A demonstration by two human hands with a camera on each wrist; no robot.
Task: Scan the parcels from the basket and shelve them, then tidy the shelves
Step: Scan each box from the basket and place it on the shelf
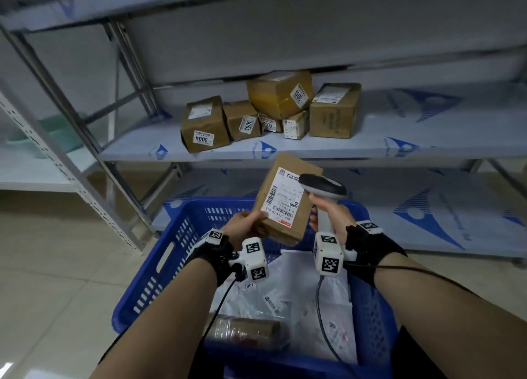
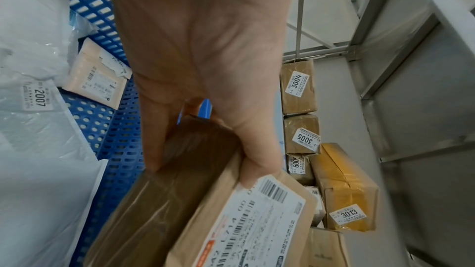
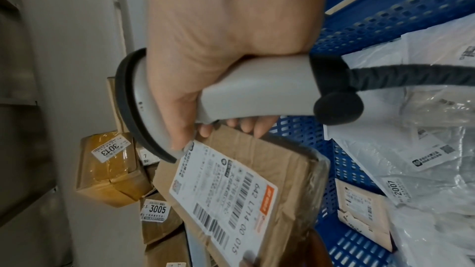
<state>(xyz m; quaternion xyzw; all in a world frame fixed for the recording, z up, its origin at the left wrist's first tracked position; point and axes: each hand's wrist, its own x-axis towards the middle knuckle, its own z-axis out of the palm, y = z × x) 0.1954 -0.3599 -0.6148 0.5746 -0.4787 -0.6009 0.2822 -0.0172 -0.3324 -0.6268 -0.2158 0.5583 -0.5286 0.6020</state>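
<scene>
While hands grip a box [image 1: 288, 202] and scanner [image 1: 325, 196], the blue basket [image 1: 159, 267] holds white mailers [image 1: 288, 287]

A pale green tub [image 1: 57, 130] sits left.

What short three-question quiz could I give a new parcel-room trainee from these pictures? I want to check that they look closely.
1. True or false: the left hand holds the scanner.
2. Which number is on the sticker of the yellow-taped box stacked atop the others on the shelf? A 3004, B 3005, C 3013.
3. Fill in: the white bag in the blue basket carries a sticker reading ____.

Key: 1 false, the right hand grips it, while the left holds the brown parcel; 2 C; 3 2007.
</scene>
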